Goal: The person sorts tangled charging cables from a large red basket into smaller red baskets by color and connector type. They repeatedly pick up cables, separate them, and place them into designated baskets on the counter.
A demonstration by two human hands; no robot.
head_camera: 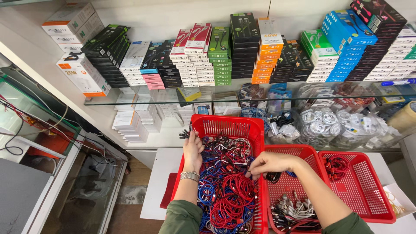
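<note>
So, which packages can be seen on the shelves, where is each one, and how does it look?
Orange flat cardboard boxes: upper shelf, centre, one tall stack.
Green flat boxes: stacked left of the black ones beside the orange.
Blue flat boxes: upper shelf, right, leaning stack.
White cardboard box with orange corner: left end, tilted.

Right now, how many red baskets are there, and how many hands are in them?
Red baskets: 3, a big basket full of cables, a middle basket, a right basket
Hands: 2, left hand and right hand, both over the big basket
Total: 5
</note>
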